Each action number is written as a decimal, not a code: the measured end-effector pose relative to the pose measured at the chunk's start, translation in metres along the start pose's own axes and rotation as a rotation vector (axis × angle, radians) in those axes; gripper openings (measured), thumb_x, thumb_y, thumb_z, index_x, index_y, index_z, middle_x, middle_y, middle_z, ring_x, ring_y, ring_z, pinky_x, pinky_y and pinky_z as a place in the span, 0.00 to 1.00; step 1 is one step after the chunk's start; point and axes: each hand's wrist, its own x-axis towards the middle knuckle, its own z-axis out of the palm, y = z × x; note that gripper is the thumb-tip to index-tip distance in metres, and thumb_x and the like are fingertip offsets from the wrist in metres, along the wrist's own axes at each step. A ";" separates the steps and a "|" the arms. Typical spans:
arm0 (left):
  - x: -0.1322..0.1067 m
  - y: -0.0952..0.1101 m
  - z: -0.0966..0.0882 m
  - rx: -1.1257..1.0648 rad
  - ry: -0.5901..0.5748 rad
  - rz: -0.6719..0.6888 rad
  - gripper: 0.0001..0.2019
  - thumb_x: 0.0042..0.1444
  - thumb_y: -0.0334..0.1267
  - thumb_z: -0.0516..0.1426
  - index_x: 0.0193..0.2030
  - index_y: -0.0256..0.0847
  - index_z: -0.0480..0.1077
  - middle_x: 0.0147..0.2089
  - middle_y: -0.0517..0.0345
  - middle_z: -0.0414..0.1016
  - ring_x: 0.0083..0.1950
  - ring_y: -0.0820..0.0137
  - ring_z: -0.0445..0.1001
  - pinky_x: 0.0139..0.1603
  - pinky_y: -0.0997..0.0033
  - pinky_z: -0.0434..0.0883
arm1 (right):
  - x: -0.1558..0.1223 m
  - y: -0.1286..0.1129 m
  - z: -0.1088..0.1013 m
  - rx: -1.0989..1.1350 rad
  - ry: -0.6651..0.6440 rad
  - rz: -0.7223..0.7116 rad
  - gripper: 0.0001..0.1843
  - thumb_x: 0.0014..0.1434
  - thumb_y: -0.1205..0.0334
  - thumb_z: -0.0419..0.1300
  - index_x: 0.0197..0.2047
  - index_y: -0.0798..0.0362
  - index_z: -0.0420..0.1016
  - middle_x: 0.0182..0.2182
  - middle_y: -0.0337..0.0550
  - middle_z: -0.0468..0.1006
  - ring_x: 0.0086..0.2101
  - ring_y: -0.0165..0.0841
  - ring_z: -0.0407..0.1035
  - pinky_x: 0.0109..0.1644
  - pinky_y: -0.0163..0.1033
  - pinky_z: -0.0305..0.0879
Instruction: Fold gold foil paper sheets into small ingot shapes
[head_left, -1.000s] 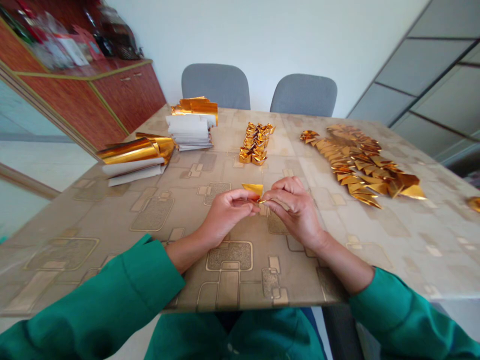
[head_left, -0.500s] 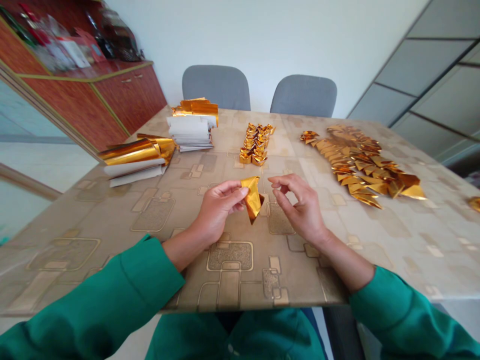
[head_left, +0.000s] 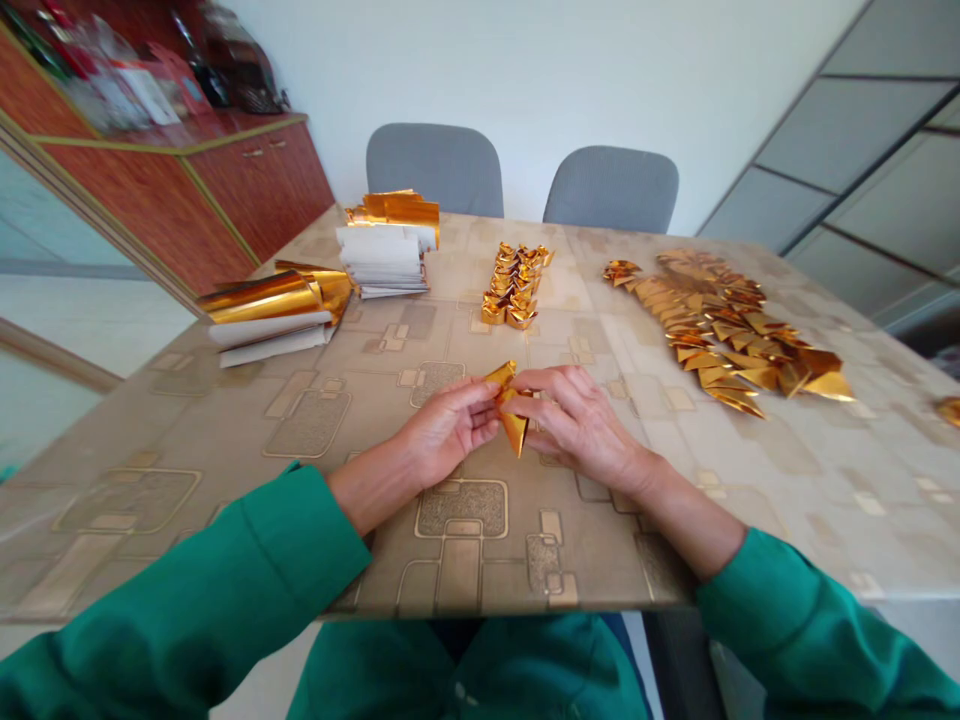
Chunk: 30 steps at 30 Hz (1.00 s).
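A small folded piece of gold foil paper [head_left: 511, 410] is held just above the patterned table [head_left: 315, 430] between both hands. My left hand [head_left: 448, 428] pinches its left side with thumb and fingers. My right hand [head_left: 576, 420] has its fingers closed on the right side of the same piece. Both arms wear green sleeves.
Beyond the hands lies a double row of finished gold paper ingots [head_left: 514, 285]. A long spread of folded gold triangles [head_left: 720, 325] covers the right side. Two stacks of gold and white sheets [head_left: 274, 310] [head_left: 386, 250] lie at the left. Two grey chairs [head_left: 435, 165] stand behind the table.
My right hand, which had let go and hovered apart half a second ago, has come back onto the gold piece. The piece has dropped lower, closer to the table.
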 end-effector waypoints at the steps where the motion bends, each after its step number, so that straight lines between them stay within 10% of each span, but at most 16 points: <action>1: 0.000 0.000 0.000 0.001 -0.008 -0.014 0.03 0.55 0.26 0.60 0.31 0.36 0.74 0.29 0.60 0.77 0.27 0.78 0.74 0.30 0.79 0.72 | 0.000 0.000 0.000 0.007 0.026 0.002 0.09 0.67 0.64 0.58 0.51 0.51 0.71 0.48 0.47 0.77 0.46 0.36 0.67 0.48 0.43 0.64; 21: -0.002 0.000 -0.004 0.188 0.027 0.075 0.11 0.44 0.28 0.70 0.30 0.36 0.71 0.31 0.59 0.78 0.31 0.75 0.77 0.37 0.75 0.76 | -0.002 0.010 -0.012 0.070 -0.052 -0.132 0.09 0.67 0.65 0.58 0.46 0.42 0.76 0.41 0.34 0.82 0.42 0.35 0.67 0.50 0.46 0.58; 30: -0.005 -0.010 -0.001 0.264 0.002 0.206 0.15 0.41 0.37 0.72 0.30 0.36 0.72 0.31 0.59 0.78 0.31 0.76 0.76 0.38 0.75 0.75 | -0.002 0.001 0.013 0.641 0.159 0.581 0.07 0.59 0.59 0.66 0.35 0.51 0.72 0.28 0.37 0.76 0.30 0.30 0.69 0.37 0.38 0.63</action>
